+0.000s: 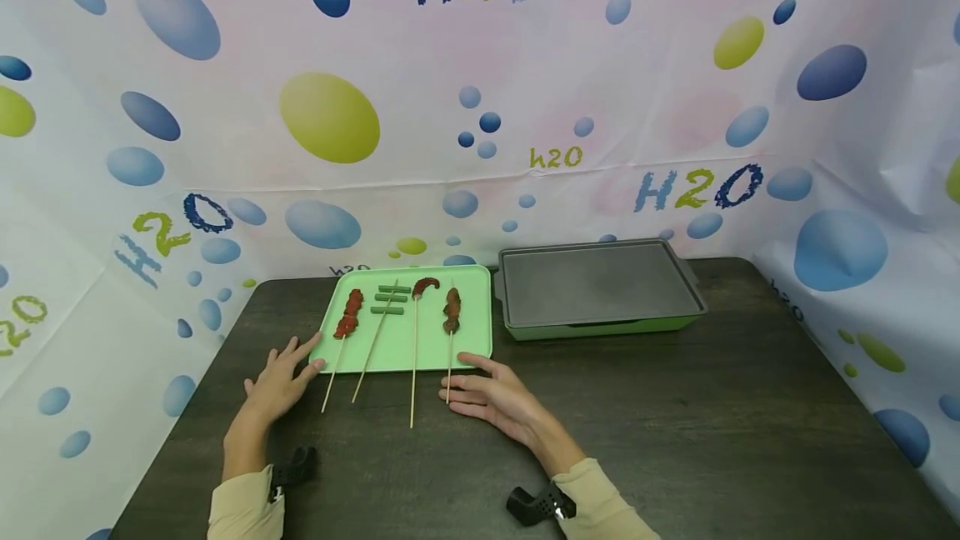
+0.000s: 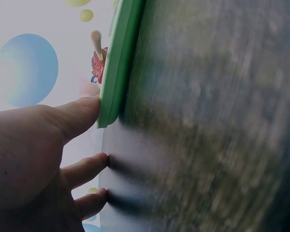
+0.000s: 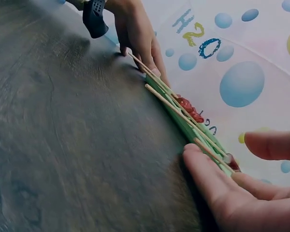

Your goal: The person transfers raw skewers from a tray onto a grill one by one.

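Four would be several: skewers lie on a light green tray (image 1: 476, 323), their bare sticks overhanging its front edge. From left, they carry red chunks (image 1: 349, 312), green bean-like pieces (image 1: 387, 310), a dark red curled tentacle (image 1: 425, 283) and brown meat pieces (image 1: 452, 310). My left hand (image 1: 276, 386) spreads its fingers at the tray's left edge, thumb against the front corner; two other fingertips reach the table in the left wrist view. My right hand (image 1: 498, 402) has fairly straight fingers around the lower end of the brown-meat skewer's stick, thumb held apart above the tray's front right corner.
A grey-topped rectangular grill pan (image 1: 592, 282) with a green base stands right of the tray, close beside it. Both sit at the back of a dark wooden table (image 1: 712, 423). A patterned curtain (image 1: 525, 65) hangs behind. Each wrist wears a black strap device (image 1: 540, 505).
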